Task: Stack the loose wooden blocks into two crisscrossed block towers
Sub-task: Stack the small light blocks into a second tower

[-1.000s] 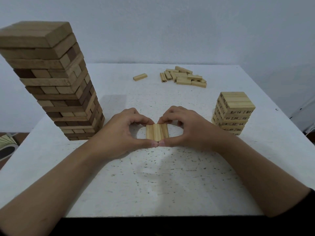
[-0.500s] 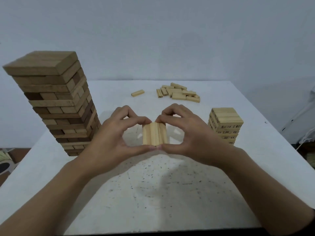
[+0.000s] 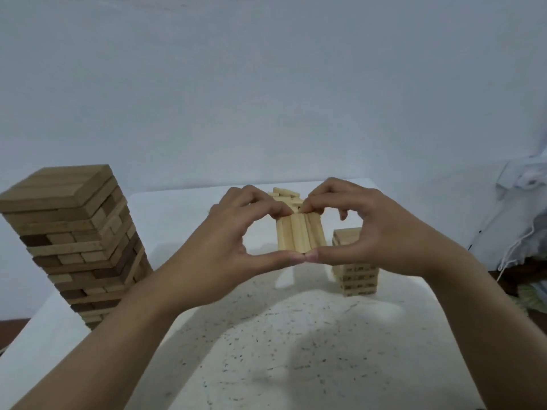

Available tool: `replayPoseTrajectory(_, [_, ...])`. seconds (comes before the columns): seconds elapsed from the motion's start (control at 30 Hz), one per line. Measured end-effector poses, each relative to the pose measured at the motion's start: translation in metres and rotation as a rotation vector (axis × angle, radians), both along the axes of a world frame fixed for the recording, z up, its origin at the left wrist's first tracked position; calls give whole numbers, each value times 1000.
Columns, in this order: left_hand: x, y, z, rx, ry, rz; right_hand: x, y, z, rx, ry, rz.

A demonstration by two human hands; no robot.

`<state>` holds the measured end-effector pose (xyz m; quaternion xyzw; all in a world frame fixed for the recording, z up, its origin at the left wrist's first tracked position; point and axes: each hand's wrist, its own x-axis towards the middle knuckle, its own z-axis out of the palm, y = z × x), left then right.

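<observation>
Two bare forearms reach in from 7 and 5 o'clock over the white, dark-speckled tabletop (image 3: pixel 296 356) and meet in the middle of the view. The left hand (image 3: pixel 225 250) and the right hand (image 3: pixel 381 232) mirror each other. Both thumbs lie level along the near side with their tips touching, and the forefingers arch over to meet at the far side. Together they form one shared grip that pinches a small row of pale wooden blocks (image 3: pixel 299 235). The thumbs press the near ends and the fingertips press the far ends. The other fingers are curled behind. The row is held clear of the tabletop, and its shadow falls on the surface below. The blocks lie side by side with their long sides running away from the viewer. Those on the right are slightly skewed.

At 3 o'clock of the held row, partly hidden behind the right hand, a short crisscrossed tower of pale printed blocks (image 3: pixel 358 276) stands on the tabletop. At 9 o'clock, well apart, stands a tall crisscrossed tower of larger light and dark brown blocks (image 3: pixel 77 232). At 12 o'clock, beyond the fingertips, a loose pile of pale blocks (image 3: pixel 285 193) lies near the far edge. A plain grey-white wall (image 3: pixel 266 84) stands behind.
</observation>
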<state>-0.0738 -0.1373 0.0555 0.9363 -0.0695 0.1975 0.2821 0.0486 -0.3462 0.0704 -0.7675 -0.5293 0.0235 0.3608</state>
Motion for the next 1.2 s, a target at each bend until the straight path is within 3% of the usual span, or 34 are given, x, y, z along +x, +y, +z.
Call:
replayPoseTrajectory(0.53, [72, -63, -7, -146, 199, 64, 79, -57, -25, -114, 148, -88])
replayPoseTrajectory(1.2, [75, -68, -20, -170, 212, 76, 84, -60, -39, -103, 186, -58])
